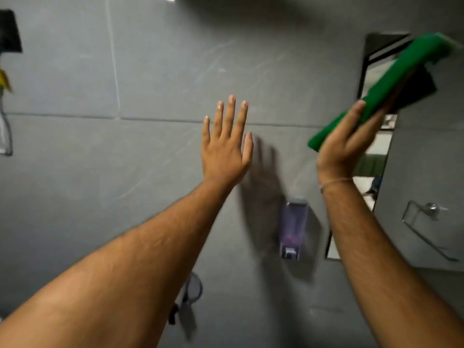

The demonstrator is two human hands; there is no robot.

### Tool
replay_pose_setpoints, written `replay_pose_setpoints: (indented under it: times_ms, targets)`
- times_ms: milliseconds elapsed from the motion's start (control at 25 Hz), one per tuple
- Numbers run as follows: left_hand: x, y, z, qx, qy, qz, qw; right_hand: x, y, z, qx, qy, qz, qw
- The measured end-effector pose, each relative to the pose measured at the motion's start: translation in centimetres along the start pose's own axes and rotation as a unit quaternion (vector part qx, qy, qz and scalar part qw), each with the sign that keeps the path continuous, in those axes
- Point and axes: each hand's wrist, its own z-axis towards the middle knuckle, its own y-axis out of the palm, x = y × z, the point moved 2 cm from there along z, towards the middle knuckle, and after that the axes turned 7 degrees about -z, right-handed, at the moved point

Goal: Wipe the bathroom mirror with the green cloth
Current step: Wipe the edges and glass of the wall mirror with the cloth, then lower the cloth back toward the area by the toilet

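My right hand [347, 144] is raised at the right and holds the green cloth [391, 86], which is folded into a long flat strip slanting up to the right. The cloth lies against the black-framed bathroom mirror [376, 146], a narrow tall strip seen at a steep angle at the right. My left hand [226, 149] is open with fingers spread, flat toward the grey tiled wall left of the mirror. It holds nothing.
A clear soap dispenser [293, 227] hangs on the grey tiled wall [100, 172] below my hands. A chrome towel holder [426, 222] is fixed at the right. A black fixture [10, 31] and a wire holder [5, 131] sit at the far left.
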Motion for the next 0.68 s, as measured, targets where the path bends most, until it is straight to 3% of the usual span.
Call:
replay_pose_setpoints:
  times_ms: [80,160,240,360,480,680]
  targets:
    - [-2.0,-0.1,-3.9,-0.027,-0.012,-0.007,1.0,-1.3,2.6,-4.8,-0.047,-0.012,-0.015,0.999]
    - [-4.7,0.8,-10.4,-0.105,-0.007,0.01,0.994,-2.1,3.4,-10.6,-0.072,0.037,0.018,0.997]
    - [-7.7,1.7,-19.4,-0.213,-0.013,0.016,0.977,-2.4,2.4,-17.5,-0.083,0.114,0.042,0.989]
    - [-11.2,2.6,-33.5,-0.311,-0.051,0.004,0.949,-0.4,-1.5,-28.1,-0.092,0.258,0.031,0.961]
    - [-12.7,2.7,-47.2,-0.387,-0.088,-0.003,0.918,3.0,-8.4,-39.8,-0.098,0.415,0.008,0.905]
    - [-13.2,2.1,-71.0,-0.539,-0.162,-0.032,0.826,11.3,-23.2,-61.5,-0.154,0.61,-0.082,0.773]
